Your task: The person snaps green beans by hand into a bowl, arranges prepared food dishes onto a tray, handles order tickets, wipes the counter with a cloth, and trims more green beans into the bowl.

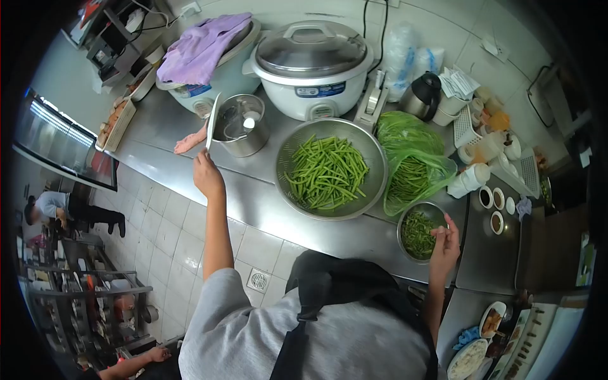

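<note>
Pinched in my left hand [208, 176] is a white lid or plate [214, 123], seen nearly edge-on beside a steel pot [242, 130]. A pink cloth [190, 140] lies beside it. My right hand [445, 246] grips the right rim of a small metal bowl [403, 235] of chopped greens [418, 233], with the thumb over the inside and the fingers outside. Between my hands stands a large perforated colander [288, 193] with long green beans [328, 171]. To its right, an open green plastic bag [415, 136] holds more beans.
Two large rice cookers [311, 95] stand along the wall, one under a purple towel [206, 47]. Bottles, a thermos [421, 95] and sauce cups [486, 197] are at the right. Another person [50, 206] is far left; a co-worker's arm [136, 364] shows bottom left.
</note>
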Demonstrator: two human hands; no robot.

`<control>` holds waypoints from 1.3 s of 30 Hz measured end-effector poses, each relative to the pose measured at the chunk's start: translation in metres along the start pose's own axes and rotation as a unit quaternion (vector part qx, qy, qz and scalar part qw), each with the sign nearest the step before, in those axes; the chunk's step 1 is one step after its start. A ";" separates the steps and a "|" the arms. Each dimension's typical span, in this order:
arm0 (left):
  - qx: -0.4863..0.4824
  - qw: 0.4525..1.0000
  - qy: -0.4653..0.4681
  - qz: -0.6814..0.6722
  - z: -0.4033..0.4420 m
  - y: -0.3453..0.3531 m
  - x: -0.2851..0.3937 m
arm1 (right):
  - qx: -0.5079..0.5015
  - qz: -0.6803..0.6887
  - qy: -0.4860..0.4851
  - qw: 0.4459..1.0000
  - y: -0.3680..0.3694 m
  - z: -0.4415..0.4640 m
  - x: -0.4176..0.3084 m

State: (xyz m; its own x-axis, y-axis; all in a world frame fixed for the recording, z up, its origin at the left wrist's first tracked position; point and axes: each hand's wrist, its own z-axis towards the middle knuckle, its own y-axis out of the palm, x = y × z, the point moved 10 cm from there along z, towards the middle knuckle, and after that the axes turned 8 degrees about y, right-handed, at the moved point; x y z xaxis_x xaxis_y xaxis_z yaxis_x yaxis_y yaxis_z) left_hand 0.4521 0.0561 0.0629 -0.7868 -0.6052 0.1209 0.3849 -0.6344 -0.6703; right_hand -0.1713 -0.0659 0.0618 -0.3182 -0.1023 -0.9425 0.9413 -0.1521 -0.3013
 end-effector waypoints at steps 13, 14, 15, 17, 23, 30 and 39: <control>-0.211 0.535 -0.145 -0.805 -0.141 -0.138 0.395 | -0.074 0.190 0.148 0.968 -0.103 -0.091 0.014; -0.282 0.481 -0.129 -0.820 -0.185 -0.164 0.443 | -0.070 0.189 0.125 0.972 -0.116 -0.098 0.004; -0.346 0.426 -0.111 -0.829 -0.227 -0.192 0.482 | -0.050 0.169 0.106 0.979 -0.132 -0.105 0.005; -0.486 0.332 -0.064 -0.806 -0.310 -0.247 0.539 | 0.006 0.170 0.096 0.981 -0.168 -0.119 0.017; -0.673 0.167 0.136 -0.708 -0.484 -0.348 0.610 | 0.222 0.122 0.163 0.953 -0.329 -0.207 0.066; -0.675 0.243 0.378 -0.585 -0.630 -0.335 0.681 | 0.280 -0.353 0.269 0.851 -0.535 -0.315 0.107; -0.801 0.238 0.257 -0.486 -0.653 -0.301 0.737 | 0.083 -0.535 0.367 0.756 -0.514 -0.313 0.137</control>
State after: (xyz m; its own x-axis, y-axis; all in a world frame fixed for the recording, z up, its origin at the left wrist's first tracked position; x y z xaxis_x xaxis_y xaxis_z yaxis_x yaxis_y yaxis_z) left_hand -0.5587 0.1151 -0.1239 -0.2427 -0.1479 0.9588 -0.4528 0.8913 0.0228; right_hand -0.6634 0.3064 0.0420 -0.6820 0.7312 -0.0161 0.1426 0.1114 -0.9835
